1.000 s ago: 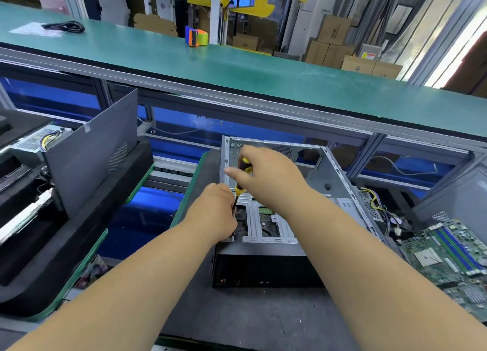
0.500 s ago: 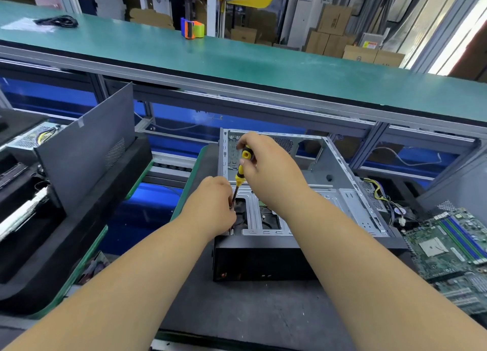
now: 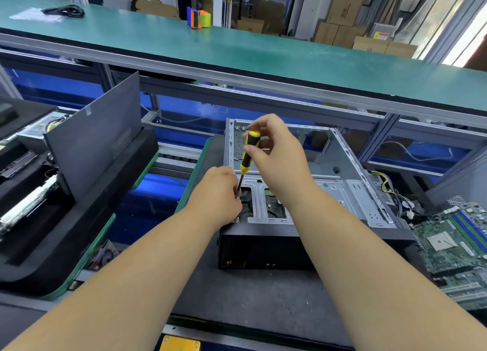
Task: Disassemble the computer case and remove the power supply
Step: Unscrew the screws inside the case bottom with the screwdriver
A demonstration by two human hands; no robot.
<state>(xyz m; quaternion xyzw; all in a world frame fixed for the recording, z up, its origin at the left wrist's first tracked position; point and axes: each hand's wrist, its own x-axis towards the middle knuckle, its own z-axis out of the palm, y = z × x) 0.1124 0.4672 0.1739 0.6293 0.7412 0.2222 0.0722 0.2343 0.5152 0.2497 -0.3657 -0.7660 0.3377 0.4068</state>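
Note:
An open grey computer case [image 3: 340,176] with a black front lies on its side on a dark mat, its interior facing up. My right hand [image 3: 276,160] grips the yellow-and-black handle of a screwdriver [image 3: 249,153], held nearly upright over the case's near left corner. My left hand [image 3: 221,192] pinches the screwdriver's metal shaft low down, close to the tip, which is hidden behind the fingers. A power supply [image 3: 39,129] with coloured wires sits far left, behind a leaning panel.
A dark side panel [image 3: 97,137] leans upright in a black foam tray at left. A green motherboard [image 3: 458,242] lies right of the case, with loose cables [image 3: 392,189] behind it. A raised green shelf [image 3: 237,52] spans the back, holding tape rolls [image 3: 199,18] and a black cable [image 3: 64,10].
My right hand has lifted slightly and turned on the handle, so more of the yellow-and-black grip shows. The left hand stays at the shaft.

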